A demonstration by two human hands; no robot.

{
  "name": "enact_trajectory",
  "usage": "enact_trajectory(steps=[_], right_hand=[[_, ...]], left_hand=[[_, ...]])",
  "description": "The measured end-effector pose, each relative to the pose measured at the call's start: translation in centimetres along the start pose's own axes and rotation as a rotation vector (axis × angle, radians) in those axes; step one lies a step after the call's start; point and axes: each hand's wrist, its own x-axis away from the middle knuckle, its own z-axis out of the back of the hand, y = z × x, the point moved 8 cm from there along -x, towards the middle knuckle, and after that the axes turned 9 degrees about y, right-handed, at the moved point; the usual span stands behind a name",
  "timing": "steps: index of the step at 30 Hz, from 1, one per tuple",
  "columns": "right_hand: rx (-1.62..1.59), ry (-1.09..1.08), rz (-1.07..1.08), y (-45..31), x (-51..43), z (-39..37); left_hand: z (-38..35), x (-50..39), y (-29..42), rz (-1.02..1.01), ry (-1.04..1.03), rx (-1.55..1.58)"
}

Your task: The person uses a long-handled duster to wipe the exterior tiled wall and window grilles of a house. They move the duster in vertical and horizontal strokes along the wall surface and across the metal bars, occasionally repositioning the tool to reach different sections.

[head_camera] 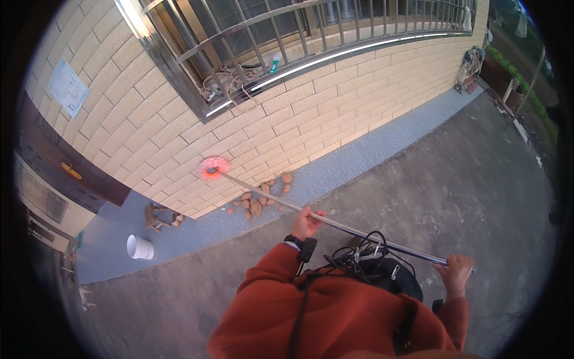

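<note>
A long metal pole (341, 227) runs slantwise across the view, with a round pink brush head (215, 167) at its far end. That head is blurred and appears in front of the tan tiled wall (287, 116); whether it touches the tiles I cannot tell. Around the middle of the pole my left hand (307, 222) is closed, palm partly visible, a black band and device at its wrist. My right hand (455, 271) grips the pole near its butt end, on the right side of my body.
A barred window (269, 40) holds rope and a green-handled brush (275, 63) on its sill. Brown tubers (255, 207) lie along the wall's foot. A white bucket (140, 247) and small wooden stool (157, 217) stand at left. A black bag with cables (394, 273) hangs at my front.
</note>
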Motion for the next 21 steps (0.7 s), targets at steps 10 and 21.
enact_trajectory(steps=[10, 21], right_hand=[[-0.131, -0.143, -0.043, 10.2, -10.3, -9.8], [0.007, -0.179, -0.159, 29.4, -14.2, -13.2]], left_hand=[[-12.6, -3.9, 5.1, -0.228, -0.047, 0.516], [-31.2, -9.4, -4.8, -0.045, -0.181, 0.404]])
